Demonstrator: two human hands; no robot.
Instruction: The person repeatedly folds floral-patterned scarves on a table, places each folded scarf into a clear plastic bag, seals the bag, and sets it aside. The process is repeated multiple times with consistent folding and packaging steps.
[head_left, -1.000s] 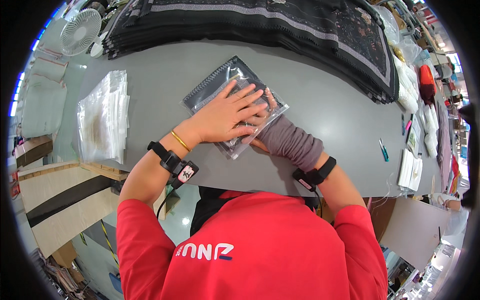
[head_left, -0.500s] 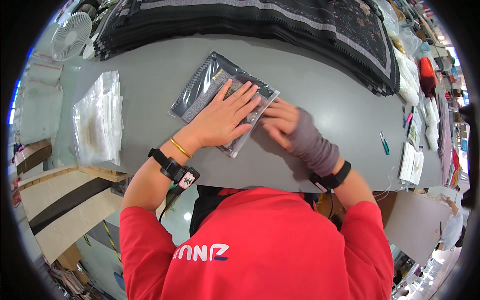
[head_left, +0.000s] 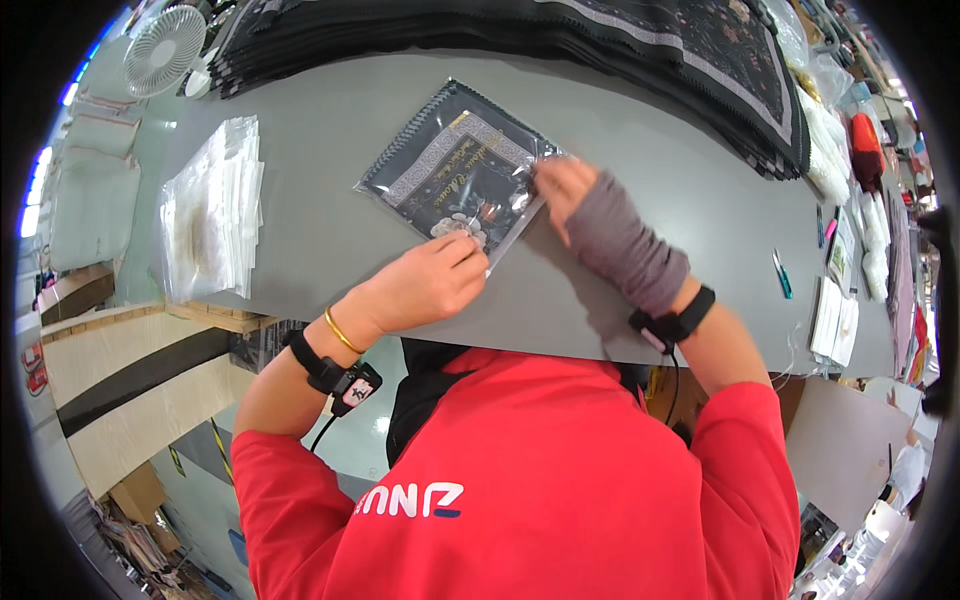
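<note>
A clear bag [head_left: 512, 241] holding a folded dark cloth [head_left: 405, 172] is laid askew on the middle of a gray table [head_left: 330, 150], with 1 corner pointed toward the surface's far edge and another toward its right edge. Through the plastic, a patterned light band, gold lettering and a pale flower are shown. The bag's near corner is met by the left hand [head_left: 440, 280], whose fingertips are drawn together in a narrow pinch on the plastic. The bag's right corner is touched by the bent fingers of the right hand [head_left: 570, 195]; these are blurred, and it cannot be told whether the plastic is pinched or merely pressed. The right palm and wrist are covered by a gray sleeve [head_left: 632, 245], and a gold bangle [head_left: 344, 330] is worn on the left wrist. Along the surface's far edge, reaching its far right corner, a tall stack of dark cloths [head_left: 700, 65] is piled. Toward the left edge, a pile of clear bags [head_left: 215, 210] is spread. Near the right edge, teal-handled snips [head_left: 782, 274] are placed, with a pink marker [head_left: 831, 228] set farther back and a small white stack [head_left: 834, 320] resting toward the near right corner.
</note>
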